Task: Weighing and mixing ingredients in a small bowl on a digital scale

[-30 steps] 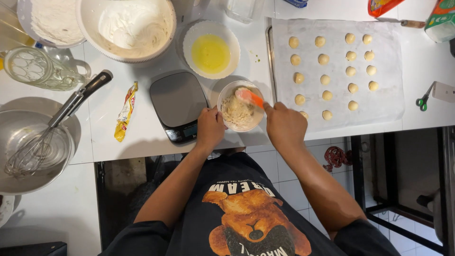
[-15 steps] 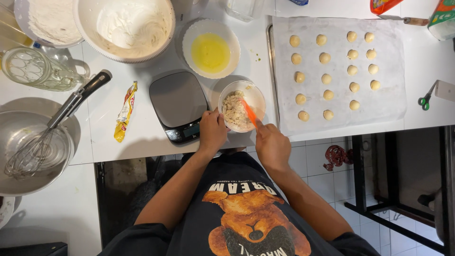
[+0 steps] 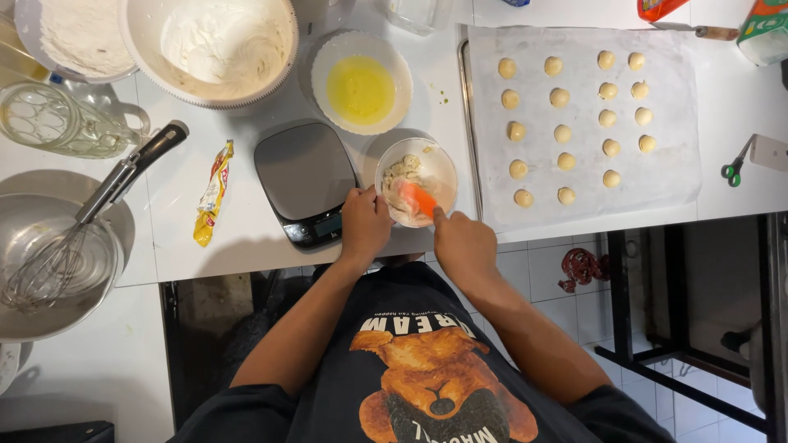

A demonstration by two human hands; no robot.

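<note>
Our left hand (image 3: 364, 223) grips the small bowl (image 3: 416, 170); right hand (image 3: 462, 243) grasps the orange spatula (image 3: 421, 198) scraping dough (image 3: 401, 170). Push hard and it could tip off the edge.

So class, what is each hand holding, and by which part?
Left hand grips the small clear bowl by its rim; right hand holds the orange spatula by its handle.

1. Both forearms reach forward from the body, bare, converging slightly.
2. Left hand (image 3: 364, 226) is curled, fingers bent in a grip.
3. Right hand (image 3: 464, 244) is closed, forefinger extended forward.
</note>
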